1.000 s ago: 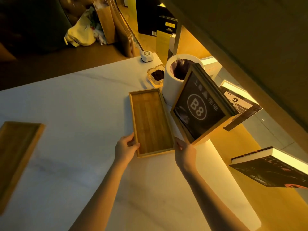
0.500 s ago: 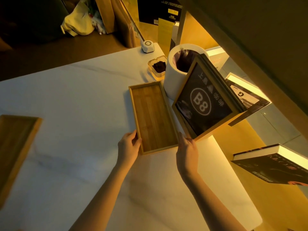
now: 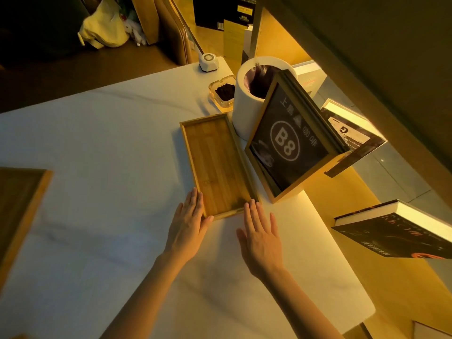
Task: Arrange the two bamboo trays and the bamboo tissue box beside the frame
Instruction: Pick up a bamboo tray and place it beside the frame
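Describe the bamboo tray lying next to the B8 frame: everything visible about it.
The bamboo tray is a long, shallow rectangle of warm striped wood with a low raised rim, and it holds nothing. It lies flat on the white table, its long side running alongside the frame, its far corner near the white cylindrical bin. The left hand rests open against its near left corner; the right hand lies flat with fingertips at the near right corner. Neither hand has a closed grip on it.

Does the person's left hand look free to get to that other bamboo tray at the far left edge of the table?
Probably yes. The left hand lies flat and empty, and only bare white tabletop separates it from the second bamboo tray.
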Motion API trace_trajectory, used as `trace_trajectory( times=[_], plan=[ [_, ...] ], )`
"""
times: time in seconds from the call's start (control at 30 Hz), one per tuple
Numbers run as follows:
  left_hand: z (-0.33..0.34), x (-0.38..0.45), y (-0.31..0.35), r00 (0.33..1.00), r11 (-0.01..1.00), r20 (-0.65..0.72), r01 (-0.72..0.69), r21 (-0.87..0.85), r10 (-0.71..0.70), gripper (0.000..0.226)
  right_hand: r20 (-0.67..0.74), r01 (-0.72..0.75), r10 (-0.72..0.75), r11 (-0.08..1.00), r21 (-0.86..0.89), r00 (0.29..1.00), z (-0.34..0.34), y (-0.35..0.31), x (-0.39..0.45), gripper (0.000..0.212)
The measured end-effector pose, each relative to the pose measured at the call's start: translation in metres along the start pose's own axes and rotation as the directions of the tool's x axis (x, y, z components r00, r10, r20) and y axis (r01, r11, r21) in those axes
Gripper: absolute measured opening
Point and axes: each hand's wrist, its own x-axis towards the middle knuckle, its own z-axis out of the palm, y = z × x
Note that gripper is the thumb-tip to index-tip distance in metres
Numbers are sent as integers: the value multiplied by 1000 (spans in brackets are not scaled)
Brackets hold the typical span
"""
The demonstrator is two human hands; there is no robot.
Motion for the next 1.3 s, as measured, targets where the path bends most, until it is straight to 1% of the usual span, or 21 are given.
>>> trace_trajectory(
  times=[0.2,0.53,0.73,1.13,1.3],
  plan=[
    [3,-3,7,1000,1000,-18,8,-28,-9,64,17,13,-13,1000,-5,1000,-1,7,0,56],
    [10,-3,15,1000,1000,16,3,-15,-2,69,-18,16,-16,1000,-7,1000,-5,18,0,55],
    [14,-3,18,1000,1000,-4,22,11,-22,69,-36,34,-34,999,-8,999,-5,22,0,54],
    [20,-8,26,1000,1000,-13,12,-9,-12,68,-62,28,-28,1000,10,998,-7,28,-4,53],
    [22,-8,27,999,999,-9,32,2,-32,68,-65,28,-27,1000,13,998,-6,30,-5,53]
  ],
)
